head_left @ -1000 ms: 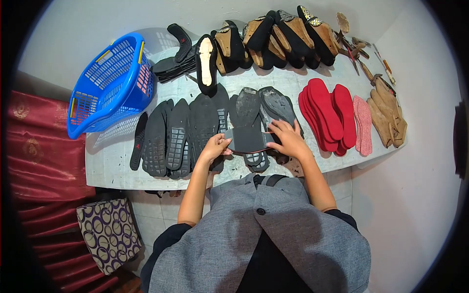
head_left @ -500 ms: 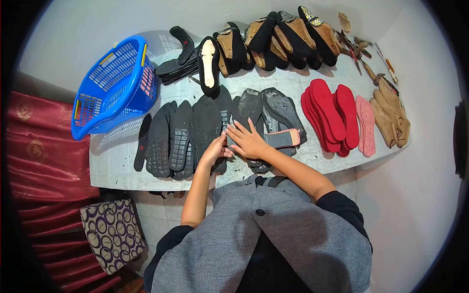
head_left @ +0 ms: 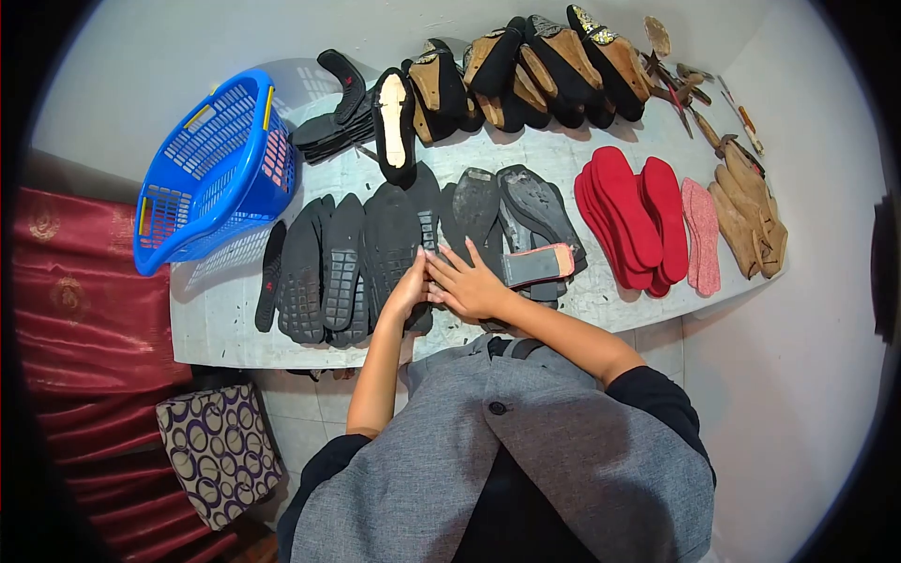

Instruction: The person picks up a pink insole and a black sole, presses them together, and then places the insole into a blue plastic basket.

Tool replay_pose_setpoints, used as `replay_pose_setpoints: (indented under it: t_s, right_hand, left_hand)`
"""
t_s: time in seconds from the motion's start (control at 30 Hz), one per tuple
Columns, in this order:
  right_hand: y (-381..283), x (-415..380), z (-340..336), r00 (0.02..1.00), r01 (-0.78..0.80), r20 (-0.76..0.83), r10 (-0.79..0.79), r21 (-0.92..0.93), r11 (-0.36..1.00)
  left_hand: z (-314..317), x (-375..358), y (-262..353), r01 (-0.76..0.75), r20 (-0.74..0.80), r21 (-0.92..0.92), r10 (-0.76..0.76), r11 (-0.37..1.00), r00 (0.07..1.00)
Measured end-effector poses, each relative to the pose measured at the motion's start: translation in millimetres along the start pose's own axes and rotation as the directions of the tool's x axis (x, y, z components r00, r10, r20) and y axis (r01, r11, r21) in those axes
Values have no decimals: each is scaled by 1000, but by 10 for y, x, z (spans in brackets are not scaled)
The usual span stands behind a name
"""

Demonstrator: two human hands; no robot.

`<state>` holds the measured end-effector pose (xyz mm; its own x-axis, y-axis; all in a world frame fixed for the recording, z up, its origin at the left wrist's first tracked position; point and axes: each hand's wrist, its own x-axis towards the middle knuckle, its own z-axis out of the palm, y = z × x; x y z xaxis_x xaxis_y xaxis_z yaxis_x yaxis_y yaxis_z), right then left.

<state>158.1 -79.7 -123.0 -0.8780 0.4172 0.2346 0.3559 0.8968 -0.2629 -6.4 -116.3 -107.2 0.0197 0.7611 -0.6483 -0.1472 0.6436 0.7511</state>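
Note:
My left hand (head_left: 409, 289) is at the middle of the table, thumb up, its fingers stretched toward my other hand and partly hidden by it. My right hand (head_left: 468, 283) lies flat with spread fingers, its fingertips meeting the left hand. Nothing shows in either one. Beside the left hand are black shoe soles (head_left: 392, 230) with a grid tread. Just right of my right hand, a grey strap-like piece with a pinkish edge (head_left: 537, 266) rests on more dark soles (head_left: 540, 208).
A blue plastic basket (head_left: 251, 192) stands at the left. Shoes on wooden lasts (head_left: 563, 66) line the back, with an upturned black shoe (head_left: 394, 127) before them. Red insoles (head_left: 624, 211), pink insoles (head_left: 701, 239), tan pieces (head_left: 746, 220) and hand tools (head_left: 690, 94) are at the right.
Both hands have shifted slightly left and now meet more closely. The view has tilted a little; the things on the table otherwise stay put.

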Motion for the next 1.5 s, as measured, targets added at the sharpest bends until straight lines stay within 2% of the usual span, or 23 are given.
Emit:
replay_pose_setpoints:
  t_s: [0.13,0.23,0.33,0.37,0.47,0.5,0.63,0.77,0.9,1.03,1.17,1.37,1.5]
  right_hand:
    - [68,-21,16,999,4,37,-7,76,997]
    - [66,-10,-198,982,-183,86,169,203,962]
    - [111,22,-583,978,-170,-95,187,168,971]
    - [128,5,-652,968,-184,-137,209,174,967]
    - [300,-129,-425,969,-228,-80,233,64,971]
    - [395,-232,-177,961,-276,15,276,42,960]
    - [409,-234,-174,968,-249,-24,249,21,968]
    - [410,-224,-370,953,-300,-24,302,80,951]
    - [475,-267,-685,919,-352,-150,364,104,930]
    - [696,-472,-452,903,-425,-103,418,-54,904]
    - [758,-533,-327,912,-411,-66,406,-103,906]
    - [831,-569,-471,880,-465,-144,453,-62,883]
    - [907,-654,-653,828,-521,-280,486,-61,851]
  left_hand:
    - [22,0,23,-10,-7,-11,10,1000,1000]
    - [-40,18,-9,14,37,-58,-12,998,999]
    - [27,-36,32,-7,-18,81,9,997,1000]
    - [56,-59,60,-22,-17,75,23,997,1000]
    - [19,59,-98,-131,-7,210,136,969,991]
    - [33,69,-96,-120,-31,189,128,975,991]
    - [60,36,-63,-111,-44,203,123,973,991]
    - [55,55,-84,-132,-45,187,142,974,989]
    - [38,71,-90,-120,-27,202,128,972,991]
    - [68,44,-53,-115,-44,220,128,969,991]
    - [85,24,-58,-128,-40,215,139,968,989]
    - [58,44,-78,-143,-20,207,150,968,988]
    - [74,43,-69,-131,-37,223,142,966,989]
